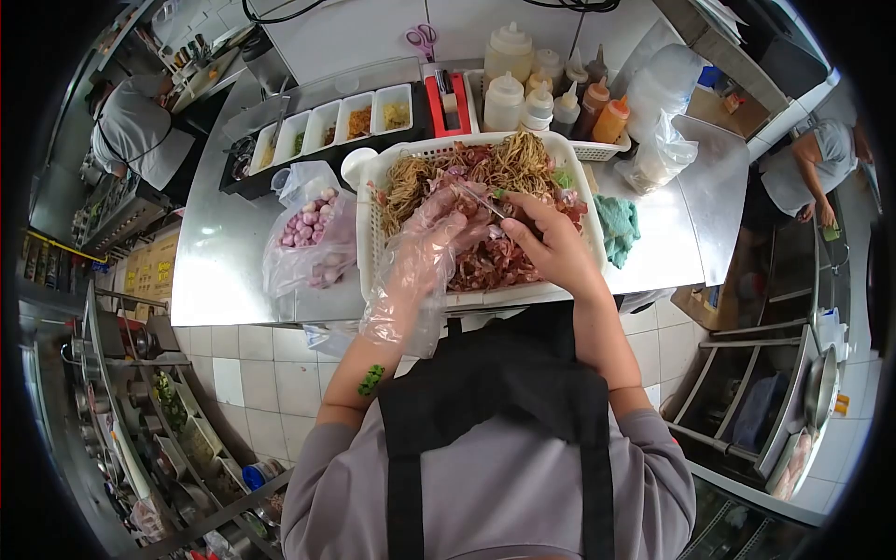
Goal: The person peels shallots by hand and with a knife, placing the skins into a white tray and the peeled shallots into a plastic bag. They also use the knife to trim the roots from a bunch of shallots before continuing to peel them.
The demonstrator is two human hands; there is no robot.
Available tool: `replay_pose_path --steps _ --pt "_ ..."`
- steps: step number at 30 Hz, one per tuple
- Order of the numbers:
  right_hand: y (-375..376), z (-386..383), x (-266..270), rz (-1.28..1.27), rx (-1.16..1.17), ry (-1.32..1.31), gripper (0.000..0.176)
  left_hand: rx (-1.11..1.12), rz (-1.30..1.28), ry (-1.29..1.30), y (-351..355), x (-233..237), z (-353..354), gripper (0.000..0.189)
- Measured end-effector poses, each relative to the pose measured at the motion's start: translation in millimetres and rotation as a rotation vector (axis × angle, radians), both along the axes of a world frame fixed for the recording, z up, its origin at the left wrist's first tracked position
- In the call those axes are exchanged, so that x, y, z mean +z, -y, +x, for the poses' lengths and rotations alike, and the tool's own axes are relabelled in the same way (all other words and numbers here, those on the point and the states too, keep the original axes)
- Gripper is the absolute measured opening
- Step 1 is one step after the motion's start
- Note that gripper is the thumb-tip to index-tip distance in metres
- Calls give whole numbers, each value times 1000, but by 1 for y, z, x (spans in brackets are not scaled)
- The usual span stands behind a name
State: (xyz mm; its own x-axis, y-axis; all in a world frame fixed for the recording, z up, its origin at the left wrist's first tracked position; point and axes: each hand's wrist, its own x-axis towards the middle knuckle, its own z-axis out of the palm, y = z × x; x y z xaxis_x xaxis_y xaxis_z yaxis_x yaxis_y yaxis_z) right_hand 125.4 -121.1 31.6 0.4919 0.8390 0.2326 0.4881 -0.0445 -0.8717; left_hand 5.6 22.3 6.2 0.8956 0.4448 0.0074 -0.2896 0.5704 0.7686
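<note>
A white perforated basket (pixel 369 252) stands on the steel table, filled with dark reddish pieces (pixel 495 263) and bundles of brown, stringy stalks (pixel 525 161). Over its middle is my left hand (pixel 437 219) in a clear plastic glove, its fingers bent round something too small to make out. My bare right hand (pixel 543 235) is beside it, thumb and fingers closed on a thin, shiny object (pixel 483 202), perhaps a small blade, whose tip points toward my left hand. Left of the basket lies a plastic bag of small purple shallots (pixel 311 222).
Behind the basket are squeeze bottles (pixel 504 101), a red holder (pixel 448 105) and a black rack of white food tubs (pixel 322 126). A green cloth (pixel 617 229) and a plastic bag (pixel 659 157) lie to the right. One person (pixel 145 126) stands far left, another (pixel 810 168) far right.
</note>
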Motion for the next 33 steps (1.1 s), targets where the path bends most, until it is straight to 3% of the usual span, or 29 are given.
replay_pose_path --steps 4,10,14,19,25,33 --pt "-1 -1 -6 26 98 -10 42 22 218 -37 0 -2 -2 40" --pt "3 5 -5 -9 163 -20 44 44 301 -113 -6 -13 -8 39" --pt "2 2 -9 -13 168 -31 44 116 428 -19 -3 -28 -6 38" --pt "0 1 -17 58 178 -8 42 195 778 -128 3 -18 -11 36" --pt "-2 1 -21 63 162 1 37 243 942 -263 2 -18 -11 31" --pt "-7 -4 -23 69 128 8 30 187 785 -173 3 -14 -8 32"
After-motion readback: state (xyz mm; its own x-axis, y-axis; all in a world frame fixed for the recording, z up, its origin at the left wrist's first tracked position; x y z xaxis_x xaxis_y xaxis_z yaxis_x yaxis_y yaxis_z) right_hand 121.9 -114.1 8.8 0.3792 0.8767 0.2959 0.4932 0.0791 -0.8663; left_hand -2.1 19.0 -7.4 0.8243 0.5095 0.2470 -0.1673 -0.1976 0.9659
